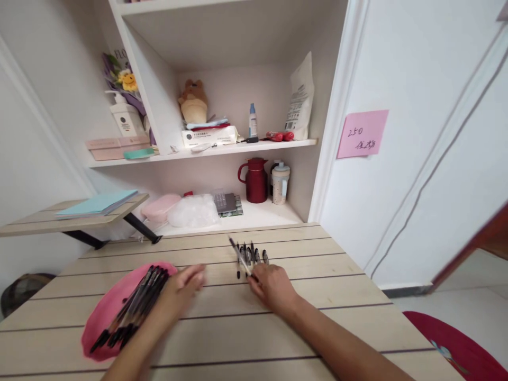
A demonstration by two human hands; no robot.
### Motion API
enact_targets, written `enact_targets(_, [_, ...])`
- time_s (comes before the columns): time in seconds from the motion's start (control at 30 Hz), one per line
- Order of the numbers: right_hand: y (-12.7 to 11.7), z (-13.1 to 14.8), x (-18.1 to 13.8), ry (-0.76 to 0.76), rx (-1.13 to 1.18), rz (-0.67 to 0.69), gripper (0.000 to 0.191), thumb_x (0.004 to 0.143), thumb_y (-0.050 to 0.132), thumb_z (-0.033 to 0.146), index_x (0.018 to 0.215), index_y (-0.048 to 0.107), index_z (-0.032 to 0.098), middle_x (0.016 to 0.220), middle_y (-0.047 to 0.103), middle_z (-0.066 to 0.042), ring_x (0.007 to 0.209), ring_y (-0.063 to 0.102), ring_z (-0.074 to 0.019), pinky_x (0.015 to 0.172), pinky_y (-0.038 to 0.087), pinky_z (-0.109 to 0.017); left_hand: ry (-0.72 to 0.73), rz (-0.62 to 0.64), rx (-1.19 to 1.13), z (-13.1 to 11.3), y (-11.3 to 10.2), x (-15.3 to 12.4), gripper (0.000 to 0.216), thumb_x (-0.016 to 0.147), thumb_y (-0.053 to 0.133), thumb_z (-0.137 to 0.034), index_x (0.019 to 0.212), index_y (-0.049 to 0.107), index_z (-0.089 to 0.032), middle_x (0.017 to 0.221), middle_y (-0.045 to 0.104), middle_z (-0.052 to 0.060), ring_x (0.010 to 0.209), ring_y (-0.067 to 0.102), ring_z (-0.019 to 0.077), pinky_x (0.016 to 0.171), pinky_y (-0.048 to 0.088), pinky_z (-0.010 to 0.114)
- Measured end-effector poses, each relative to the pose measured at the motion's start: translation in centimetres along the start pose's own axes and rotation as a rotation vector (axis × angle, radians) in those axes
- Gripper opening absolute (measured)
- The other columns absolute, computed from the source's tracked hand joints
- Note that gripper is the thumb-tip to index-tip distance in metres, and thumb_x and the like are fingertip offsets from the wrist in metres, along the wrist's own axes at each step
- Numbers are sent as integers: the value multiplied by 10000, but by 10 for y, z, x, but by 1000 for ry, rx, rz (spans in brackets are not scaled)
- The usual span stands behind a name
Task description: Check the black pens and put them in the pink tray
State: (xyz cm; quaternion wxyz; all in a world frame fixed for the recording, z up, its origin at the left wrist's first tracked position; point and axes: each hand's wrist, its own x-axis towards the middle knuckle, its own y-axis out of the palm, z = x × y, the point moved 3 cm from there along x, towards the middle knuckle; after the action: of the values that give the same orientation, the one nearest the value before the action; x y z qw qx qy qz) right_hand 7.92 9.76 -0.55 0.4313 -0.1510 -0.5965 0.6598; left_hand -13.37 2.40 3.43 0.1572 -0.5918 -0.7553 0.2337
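Observation:
My right hand (272, 283) is closed on a pen (238, 254) with a clear barrel and a dark tip that points up and away to the left. Under and beside it, several black-and-clear pens (256, 256) lie side by side on the table; my hand covers part of them. My left hand (189, 283), slightly blurred, hovers over the table with its fingers stretched out and nothing visible in them. Just left of that hand, a pink tray (90, 332) bears a bundle of dark pens (137, 304), partly hidden by my left forearm.
The slatted wooden table (222, 338) meets a white shelf unit (273, 216) at the back. A red jug (256, 181) and a pale cup (280, 184) stand there, beside a plastic bag (194, 210). A small raised stand (24, 225) with blue paper (99, 203) occupies the left.

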Motion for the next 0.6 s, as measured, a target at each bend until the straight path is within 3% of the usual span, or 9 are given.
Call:
enact_targets(0.07, [3,12,-4,-122,12,15,201,818,393,287,768,547,169,746,611,-69,665,548,-172,590,306,-258,-113,175,-409,-8,46,4,538,693,524,-453,1146,461,-169,894,632,88,768,588,193,626,446,300])
enact_targets(0.13, [4,16,-6,-198,39,23,206,815,405,315,833,554,172,774,615,-67,681,545,-176,600,309,-260,-145,236,-674,-17,79,10,441,700,542,-427,1058,484,-176,894,624,80,750,595,181,600,447,287])
enact_targets(0.2, [3,9,-4,-182,95,24,234,810,416,368,858,555,185,786,619,-56,691,543,-172,606,311,-255,-163,237,-830,-22,96,17,277,719,548,-372,901,499,-169,822,626,60,709,602,172,571,447,274])
enact_targets(0.3, [-1,-25,5,91,190,-57,257,837,367,362,778,550,191,757,619,-42,692,540,-154,607,312,-236,-230,213,-1003,-20,104,28,134,761,512,-299,783,464,-176,685,605,20,673,611,171,582,469,300])
enact_targets(0.4, [0,-65,11,413,240,-146,169,822,379,254,831,531,181,756,619,-44,696,538,-145,590,304,-224,-319,198,-1144,-9,107,33,79,788,477,-261,780,464,-184,603,559,-15,616,606,146,566,480,282])
enact_targets(0.47, [6,-78,13,499,258,-118,133,779,434,220,873,517,175,732,617,-37,678,535,-142,572,295,-222,-354,192,-1186,1,110,33,76,793,474,-261,791,473,-185,578,530,-33,518,565,102,491,452,221])
enact_targets(0.6, [20,-74,15,483,210,-36,231,710,528,271,914,492,168,739,616,-43,664,536,-154,560,280,-233,-300,256,-1111,9,119,27,138,771,507,-311,840,481,-194,588,511,-45,433,487,68,369,343,159])
